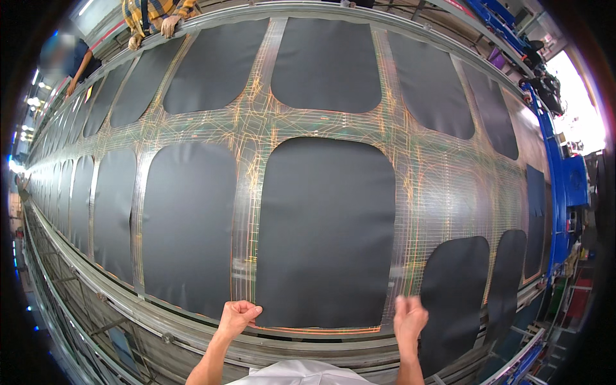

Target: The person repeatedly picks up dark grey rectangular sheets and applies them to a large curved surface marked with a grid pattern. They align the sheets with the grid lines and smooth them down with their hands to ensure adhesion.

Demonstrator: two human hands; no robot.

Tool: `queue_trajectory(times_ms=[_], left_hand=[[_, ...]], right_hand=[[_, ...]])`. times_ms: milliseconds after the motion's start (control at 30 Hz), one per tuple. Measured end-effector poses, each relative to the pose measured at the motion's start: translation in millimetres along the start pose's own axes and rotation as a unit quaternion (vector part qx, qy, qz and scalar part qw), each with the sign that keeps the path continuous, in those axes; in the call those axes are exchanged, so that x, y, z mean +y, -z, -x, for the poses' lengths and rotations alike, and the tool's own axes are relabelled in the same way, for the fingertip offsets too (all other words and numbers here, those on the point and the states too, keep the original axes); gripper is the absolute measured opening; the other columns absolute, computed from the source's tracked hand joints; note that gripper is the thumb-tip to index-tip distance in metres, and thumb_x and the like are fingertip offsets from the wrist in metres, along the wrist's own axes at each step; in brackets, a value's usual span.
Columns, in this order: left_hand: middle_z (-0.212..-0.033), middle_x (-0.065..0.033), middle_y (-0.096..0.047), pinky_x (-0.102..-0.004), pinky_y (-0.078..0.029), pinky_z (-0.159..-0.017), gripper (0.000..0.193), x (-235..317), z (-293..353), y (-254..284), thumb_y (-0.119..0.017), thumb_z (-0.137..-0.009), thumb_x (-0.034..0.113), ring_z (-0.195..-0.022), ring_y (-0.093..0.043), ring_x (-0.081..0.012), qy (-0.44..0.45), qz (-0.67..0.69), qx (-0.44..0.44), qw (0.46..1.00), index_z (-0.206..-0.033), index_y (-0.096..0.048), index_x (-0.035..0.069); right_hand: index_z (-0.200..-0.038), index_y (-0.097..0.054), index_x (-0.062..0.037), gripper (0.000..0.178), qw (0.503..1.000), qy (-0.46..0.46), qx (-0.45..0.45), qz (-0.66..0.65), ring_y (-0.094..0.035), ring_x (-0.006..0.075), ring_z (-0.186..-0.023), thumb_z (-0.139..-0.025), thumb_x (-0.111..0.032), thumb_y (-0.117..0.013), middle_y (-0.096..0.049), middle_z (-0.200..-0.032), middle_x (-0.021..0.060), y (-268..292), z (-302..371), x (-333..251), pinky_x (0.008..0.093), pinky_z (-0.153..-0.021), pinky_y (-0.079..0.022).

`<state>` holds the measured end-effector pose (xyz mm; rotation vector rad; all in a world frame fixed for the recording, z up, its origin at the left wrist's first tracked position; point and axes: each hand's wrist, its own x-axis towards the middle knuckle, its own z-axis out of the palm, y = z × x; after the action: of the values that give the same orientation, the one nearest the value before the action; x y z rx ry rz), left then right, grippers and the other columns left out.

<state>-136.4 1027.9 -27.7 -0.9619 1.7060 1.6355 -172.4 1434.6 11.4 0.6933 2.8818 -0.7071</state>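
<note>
In front of me lies a large dark grey sheet [326,231] with rounded far corners, flat on a long table [462,192] covered with coloured lines. My left hand [240,316] pinches at the sheet's near left corner, thumb and fingers pressed together. Just off the near right corner is my right hand [410,316], its fingers curled and smeared by motion; whether anything is in them cannot be made out. Orange and green lines show along the sheet's near edge. To the right, another dark sheet [454,289] lies closer to me and reaches past the table's near edge.
More dark sheets [189,218] run in two rows toward the far left. A metal rail [192,327] borders the near side. Across the table stands a person in a checked sleeve [168,25], with another person [67,58] farther left. Blue machinery [568,183] stands at the right end.
</note>
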Motion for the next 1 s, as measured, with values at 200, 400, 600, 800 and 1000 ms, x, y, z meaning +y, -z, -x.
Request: queue_trajectory(times_ms=[200,400,600,800,1000], left_hand=[[-0.066,-0.0020,-0.063,-0.0269,-0.058,-0.055,0.024,2.6,2.4,2.6,-0.076,-0.086,0.020,-0.059,-0.061,-0.0094,0.007,0.013,-0.005,1.000,-0.079,-0.068,-0.002],[-0.065,-0.0023,-0.063,-0.0272,-0.057,-0.054,0.025,9.1,1.0,3.2,-0.076,-0.086,0.020,-0.058,-0.060,-0.0095,0.015,0.004,-0.018,1.000,-0.078,-0.068,-0.002],[-0.065,-0.0022,-0.062,-0.0274,-0.057,-0.053,0.020,9.1,2.5,1.6,-0.077,-0.084,0.015,-0.057,-0.059,-0.0098,0.035,0.006,0.001,0.999,-0.076,-0.067,-0.001],[-0.067,-0.0031,-0.064,-0.0271,-0.058,-0.055,0.024,7.6,1.1,3.4,-0.076,-0.085,0.019,-0.059,-0.062,-0.0104,0.037,0.010,-0.009,0.999,-0.080,-0.068,-0.003],[-0.066,-0.0042,-0.064,-0.0287,-0.059,-0.055,0.025,10.9,0.0,2.4,-0.077,-0.085,0.018,-0.059,-0.062,-0.0112,0.043,0.003,-0.005,0.999,-0.081,-0.068,-0.005]], right_hand=[[-0.120,-0.061,0.0021,0.047,0.892,0.438,0.061,-0.094,-0.051,0.0377,-0.123,-0.079,-0.018,-0.075,-0.058,-0.127,0.0188,-42.0,-106.0,-151.1,0.0473,-0.105,-0.039],[-0.144,-0.036,0.0004,0.069,0.865,0.501,-0.017,-0.026,-0.030,0.0392,-0.141,-0.092,-0.039,-0.060,-0.033,-0.152,0.0199,-129.2,-183.6,-238.3,0.0540,-0.114,-0.024],[-0.143,-0.036,0.0032,0.069,0.882,0.470,-0.019,0.033,-0.030,0.0405,-0.140,-0.098,-0.047,-0.047,-0.032,-0.151,0.0228,-152.5,-212.1,-255.3,0.0564,-0.115,-0.020],[-0.141,-0.039,0.0045,0.069,0.884,0.464,-0.026,0.036,-0.029,0.0396,-0.141,-0.098,-0.048,-0.047,-0.035,-0.149,0.0230,-153.0,-215.9,-246.2,0.0564,-0.115,-0.019],[-0.139,-0.042,0.0044,0.067,0.880,0.475,-0.006,0.026,-0.029,0.0397,-0.141,-0.097,-0.047,-0.050,-0.037,-0.149,0.0223,-150.0,-213.6,-240.4,0.0567,-0.115,-0.020]])
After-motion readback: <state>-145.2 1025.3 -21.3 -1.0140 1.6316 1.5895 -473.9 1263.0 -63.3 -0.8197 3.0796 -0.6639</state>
